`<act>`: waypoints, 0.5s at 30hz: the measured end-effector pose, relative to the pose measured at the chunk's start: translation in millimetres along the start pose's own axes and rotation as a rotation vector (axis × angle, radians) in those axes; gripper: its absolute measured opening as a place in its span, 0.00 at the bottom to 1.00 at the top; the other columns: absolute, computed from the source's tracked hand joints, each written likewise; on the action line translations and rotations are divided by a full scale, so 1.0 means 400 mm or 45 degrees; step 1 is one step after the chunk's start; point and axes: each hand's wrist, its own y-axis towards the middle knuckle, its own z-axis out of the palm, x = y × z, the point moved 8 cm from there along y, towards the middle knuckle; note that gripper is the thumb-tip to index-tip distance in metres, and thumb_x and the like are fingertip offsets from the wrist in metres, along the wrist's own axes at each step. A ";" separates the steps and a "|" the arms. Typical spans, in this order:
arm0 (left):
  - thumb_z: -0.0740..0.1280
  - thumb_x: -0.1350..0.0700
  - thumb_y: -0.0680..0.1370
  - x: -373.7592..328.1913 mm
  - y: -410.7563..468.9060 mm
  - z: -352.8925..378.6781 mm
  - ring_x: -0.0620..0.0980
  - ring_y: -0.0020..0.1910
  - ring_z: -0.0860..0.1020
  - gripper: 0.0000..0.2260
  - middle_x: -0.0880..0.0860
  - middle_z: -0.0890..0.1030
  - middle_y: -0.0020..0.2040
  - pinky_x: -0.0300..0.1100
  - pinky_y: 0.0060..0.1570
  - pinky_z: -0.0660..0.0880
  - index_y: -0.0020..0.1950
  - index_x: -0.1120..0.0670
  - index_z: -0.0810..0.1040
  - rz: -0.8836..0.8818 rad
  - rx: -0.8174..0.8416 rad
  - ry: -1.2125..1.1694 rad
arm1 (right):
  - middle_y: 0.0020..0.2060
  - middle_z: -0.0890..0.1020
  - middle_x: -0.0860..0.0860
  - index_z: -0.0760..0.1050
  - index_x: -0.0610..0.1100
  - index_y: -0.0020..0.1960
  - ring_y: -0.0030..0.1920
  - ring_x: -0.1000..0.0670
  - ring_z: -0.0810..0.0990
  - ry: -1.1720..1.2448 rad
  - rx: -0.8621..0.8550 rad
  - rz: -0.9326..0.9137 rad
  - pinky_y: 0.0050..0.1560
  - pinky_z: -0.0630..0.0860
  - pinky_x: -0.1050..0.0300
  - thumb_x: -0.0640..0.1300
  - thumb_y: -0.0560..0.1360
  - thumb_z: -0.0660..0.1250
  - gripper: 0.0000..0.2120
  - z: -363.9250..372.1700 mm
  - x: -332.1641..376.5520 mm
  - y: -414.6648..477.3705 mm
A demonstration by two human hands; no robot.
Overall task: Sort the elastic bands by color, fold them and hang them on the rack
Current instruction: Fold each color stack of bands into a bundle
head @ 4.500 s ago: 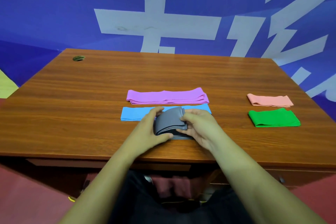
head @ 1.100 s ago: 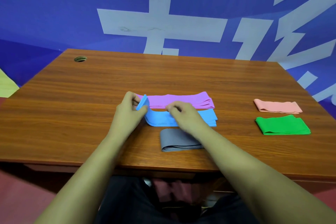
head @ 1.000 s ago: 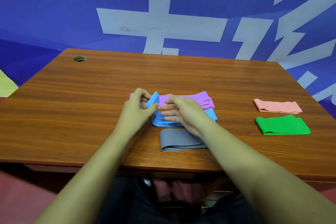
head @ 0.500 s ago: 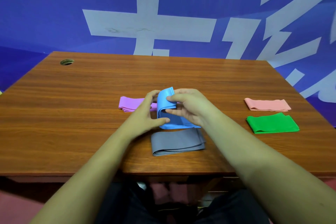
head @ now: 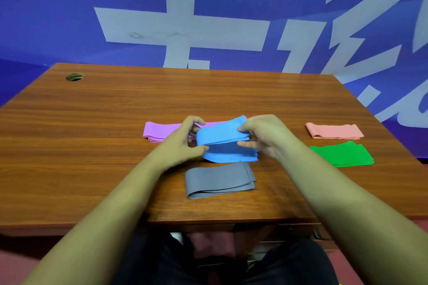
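Two hands work at the middle of the table [head: 92, 136], both holding one blue band [head: 222, 139]. The left hand [head: 183, 143] pinches the band's rounded bend at its left end, thumb below and curled fingers above. The right hand [head: 266, 136] pinches the right end of the raised upper layers between thumb and fingertips. The blue band is doubled over on itself. Its lower layers lie flat on the table and its upper layers are lifted a little above them. Its long axis runs left to right, with the fold to the left and the loose ends to the right.

Just nearer the person lies a gray band [head: 220, 179], folded flat. It also runs left to right, with its bend at the left. Behind the hands a purple band [head: 159, 131] lies along the same line, its right part hidden by the left hand and the blue band.

Well apart on the right side of the table are a folded pink band [head: 333, 131] and, closer to the person, a folded green band [head: 342, 154]. Both are lengthwise left to right.

A cable hole [head: 74, 76] sits in the far left corner. A blue wall banner [head: 69, 7] with pale lettering rises behind.
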 end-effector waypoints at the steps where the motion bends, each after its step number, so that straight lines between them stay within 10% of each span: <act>1: 0.72 0.55 0.70 -0.003 0.000 -0.003 0.43 0.46 0.73 0.22 0.45 0.74 0.49 0.46 0.53 0.72 0.59 0.42 0.67 0.011 0.004 0.041 | 0.40 0.77 0.42 0.76 0.36 0.47 0.38 0.46 0.81 -0.044 -0.028 0.024 0.36 0.83 0.54 0.30 0.72 0.69 0.05 -0.007 -0.016 0.005; 7: 0.71 0.55 0.70 0.005 -0.001 0.006 0.50 0.51 0.72 0.18 0.47 0.73 0.51 0.51 0.55 0.72 0.54 0.45 0.68 0.080 0.082 0.321 | 0.35 0.78 0.41 0.78 0.38 0.43 0.30 0.47 0.76 -0.497 -0.165 -0.039 0.25 0.72 0.60 0.35 0.69 0.73 0.05 -0.023 -0.051 0.027; 15: 0.75 0.53 0.71 0.062 -0.021 -0.003 0.44 0.62 0.72 0.23 0.44 0.75 0.60 0.44 0.65 0.69 0.63 0.47 0.71 0.049 0.078 0.426 | 0.31 0.75 0.49 0.72 0.44 0.35 0.34 0.47 0.73 -0.875 -0.195 -0.219 0.38 0.69 0.56 0.37 0.65 0.75 0.11 -0.019 -0.070 0.046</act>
